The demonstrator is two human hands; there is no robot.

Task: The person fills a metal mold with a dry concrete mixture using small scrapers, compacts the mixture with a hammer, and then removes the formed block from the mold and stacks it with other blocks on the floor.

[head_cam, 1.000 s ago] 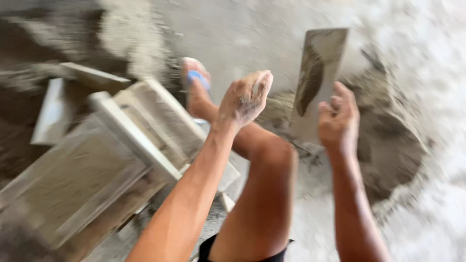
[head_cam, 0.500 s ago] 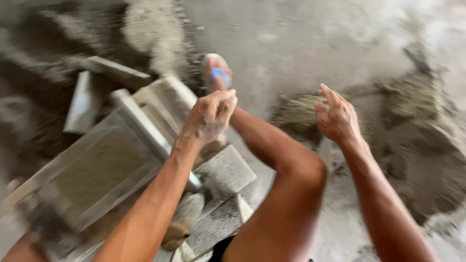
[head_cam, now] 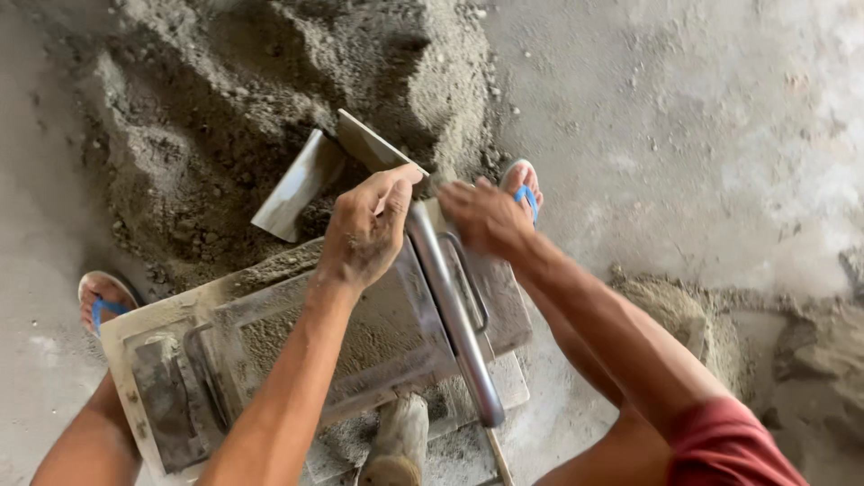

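Bare concrete floor (head_cam: 684, 117) fills the upper right of the head view, dusted with grit, and a heap of damp grey sand-cement mix (head_cam: 243, 99) takes the upper left. At the heap's lower edge sits a metal block mould (head_cam: 360, 342), a flat grey box lying aslant, its long side running from lower left up to the right. A steel pipe handle (head_cam: 454, 319) crosses the mould's right end; its long axis runs from the upper end by the hands down and slightly right to a free end near the mould's lower edge. A thinner bar loop lies just right of it.

The left hand (head_cam: 369, 229) is curled over the pipe's upper end, fingers bent around it, though the far side of the grasp is hidden. The right hand (head_cam: 486, 216) is blurred, just beside the pipe top on the right; whether it has closed on anything cannot be told. Both hands are at the pipe's upper end, the left one on it.

A flat metal plate (head_cam: 310, 184) leans in the mix just above the left hand. Two feet in blue-strapped sandals (head_cam: 524, 184) flank the mould.
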